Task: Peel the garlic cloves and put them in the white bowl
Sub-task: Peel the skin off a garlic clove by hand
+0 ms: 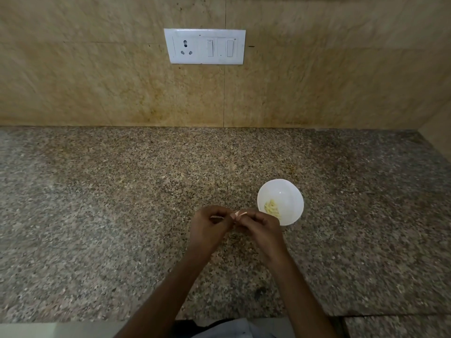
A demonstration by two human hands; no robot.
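Note:
My left hand [210, 224] and my right hand [261, 226] meet above the granite counter, fingers curled. Between their fingertips they pinch a small garlic clove [240, 213] with pinkish, papery skin sticking up. Most of the clove is hidden by my fingers. The white bowl [290, 191] stands on the counter just right of and beyond my right hand. Several pale peeled cloves [272, 208] lie in its near left part.
The speckled granite counter [122, 215] stretches wide to both sides and back to a beige tiled wall. A white socket and switch plate [204, 46] is on the wall. The counter's front edge runs along the bottom of the view.

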